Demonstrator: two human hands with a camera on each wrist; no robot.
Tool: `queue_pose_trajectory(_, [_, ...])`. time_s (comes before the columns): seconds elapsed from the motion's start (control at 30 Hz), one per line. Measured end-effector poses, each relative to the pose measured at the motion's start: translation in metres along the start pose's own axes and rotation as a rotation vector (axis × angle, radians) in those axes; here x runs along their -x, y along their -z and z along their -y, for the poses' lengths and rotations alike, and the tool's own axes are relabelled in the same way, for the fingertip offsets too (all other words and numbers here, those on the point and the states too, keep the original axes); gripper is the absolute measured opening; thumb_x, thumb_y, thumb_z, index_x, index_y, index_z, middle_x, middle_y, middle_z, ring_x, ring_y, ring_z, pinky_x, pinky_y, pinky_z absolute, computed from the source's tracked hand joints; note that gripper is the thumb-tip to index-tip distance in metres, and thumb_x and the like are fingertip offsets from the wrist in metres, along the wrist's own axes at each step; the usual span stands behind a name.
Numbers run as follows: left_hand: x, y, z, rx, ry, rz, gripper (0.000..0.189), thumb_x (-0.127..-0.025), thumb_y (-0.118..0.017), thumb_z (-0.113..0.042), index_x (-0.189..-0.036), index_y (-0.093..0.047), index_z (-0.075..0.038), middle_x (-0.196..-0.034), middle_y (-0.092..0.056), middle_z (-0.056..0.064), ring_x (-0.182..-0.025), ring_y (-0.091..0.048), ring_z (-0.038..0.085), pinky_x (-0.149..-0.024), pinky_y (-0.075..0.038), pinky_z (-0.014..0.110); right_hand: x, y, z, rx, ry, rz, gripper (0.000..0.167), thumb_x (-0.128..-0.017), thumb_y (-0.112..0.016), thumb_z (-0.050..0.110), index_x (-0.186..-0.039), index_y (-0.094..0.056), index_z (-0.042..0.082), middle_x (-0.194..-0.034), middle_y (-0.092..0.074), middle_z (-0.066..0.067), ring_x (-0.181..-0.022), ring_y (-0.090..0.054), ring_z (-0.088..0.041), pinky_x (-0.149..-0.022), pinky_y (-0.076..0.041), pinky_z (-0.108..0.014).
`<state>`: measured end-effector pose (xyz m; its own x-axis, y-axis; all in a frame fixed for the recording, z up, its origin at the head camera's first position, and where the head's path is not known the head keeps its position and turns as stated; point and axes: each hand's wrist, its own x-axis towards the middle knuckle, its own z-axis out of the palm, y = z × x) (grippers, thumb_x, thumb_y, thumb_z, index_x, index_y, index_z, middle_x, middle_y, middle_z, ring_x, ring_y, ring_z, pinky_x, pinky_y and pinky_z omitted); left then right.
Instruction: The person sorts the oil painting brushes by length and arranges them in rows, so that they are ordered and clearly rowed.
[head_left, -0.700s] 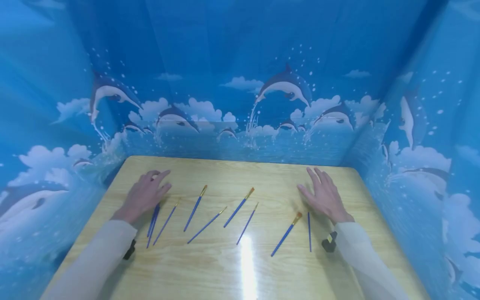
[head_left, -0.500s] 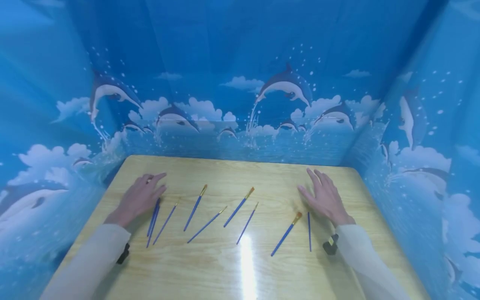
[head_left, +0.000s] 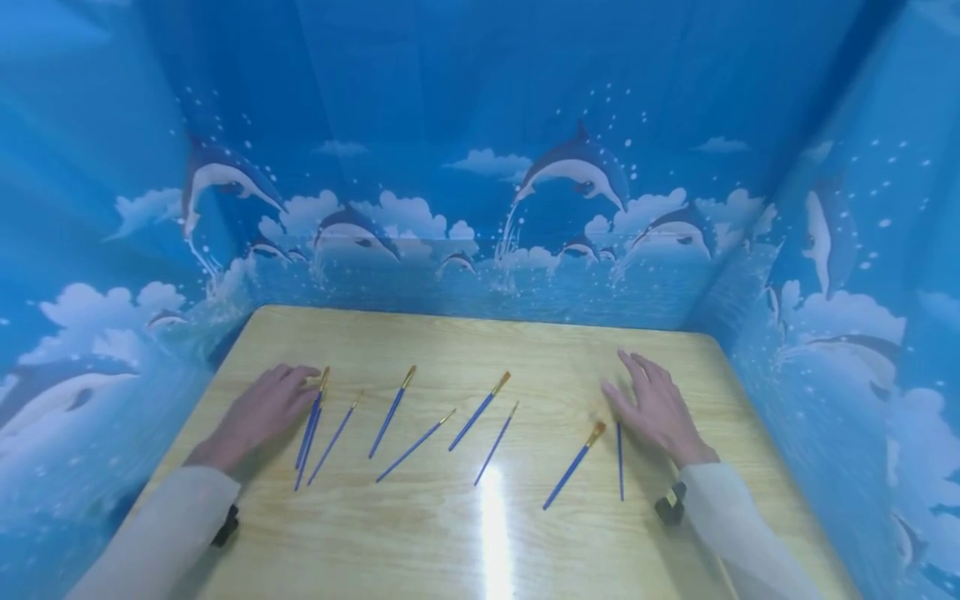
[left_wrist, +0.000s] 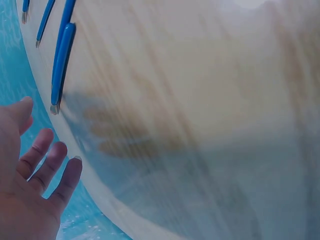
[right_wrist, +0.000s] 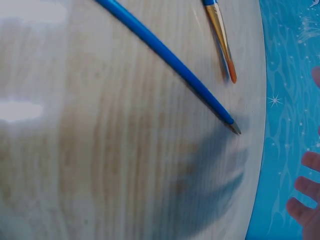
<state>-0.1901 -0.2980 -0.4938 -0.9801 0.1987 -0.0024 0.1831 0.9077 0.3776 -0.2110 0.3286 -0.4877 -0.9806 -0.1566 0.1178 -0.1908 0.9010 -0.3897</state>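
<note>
My left hand [head_left: 258,414] hovers with loosely bent fingers just left of a close bunch of blue-handled paintbrushes [head_left: 309,433]. In the left wrist view, that hand [left_wrist: 35,185] has its fingers spread and nothing in them. On the other side, my right hand [head_left: 660,412] is held over the table with fingers extended, beside a thin blue paintbrush [head_left: 620,467] whose tip end is hard to make out. A wide brown-bristled paintbrush [head_left: 573,467] lies to its left. The right wrist view shows a blue handle [right_wrist: 170,57] and only some fingertips [right_wrist: 307,187].
Several more paintbrushes lie slanted across the middle, among them a flat one [head_left: 480,411] and a fine one [head_left: 416,446]. The wooden table [head_left: 375,542] carries a bright glare streak. Blue dolphin-print curtains [head_left: 465,208] enclose its back and sides.
My left hand has drawn back to the left and nearer to me, uncovering the bristle ends of the left bunch. My right hand has shifted slightly right and nearer. The brushes stay put.
</note>
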Motion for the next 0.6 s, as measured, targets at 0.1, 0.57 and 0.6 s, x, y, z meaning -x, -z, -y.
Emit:
queue_pose_trajectory(0.1, [0.004,-0.001,0.001,0.013,-0.014,0.007,0.044,-0.114,-0.057,-0.031,-0.152,-0.056,-0.008,-0.150,-0.059,0.025,-0.139,-0.054,0.048,-0.116,-0.044,0.075,0.004,-0.002,-0.002,-0.006,0.004,-0.005,0.079,-0.111,-0.049,0.060,-0.171,-0.033,0.011,-0.173,-0.033,-0.028,-0.157,-0.032,-0.054,-0.124,-0.025,-0.082])
queue_pose_trajectory(0.57, [0.015,-0.007,0.003,0.019,-0.046,0.011,0.040,-0.111,-0.063,-0.029,-0.146,-0.062,-0.008,-0.147,-0.064,0.023,-0.137,-0.058,0.047,-0.115,-0.045,0.074,0.033,-0.009,-0.004,-0.002,0.035,-0.015,0.063,-0.112,-0.059,0.044,-0.157,-0.051,0.001,-0.144,-0.063,-0.030,-0.132,-0.057,-0.051,-0.112,-0.046,-0.073])
queue_pose_trajectory(0.6, [0.015,-0.008,0.004,0.021,-0.050,0.011,0.040,-0.111,-0.064,-0.029,-0.146,-0.062,-0.008,-0.146,-0.064,0.023,-0.136,-0.058,0.047,-0.115,-0.045,0.074,0.035,-0.010,-0.004,0.001,0.036,-0.017,0.062,-0.111,-0.060,0.043,-0.156,-0.052,0.001,-0.141,-0.065,-0.028,-0.130,-0.059,-0.049,-0.111,-0.047,-0.072])
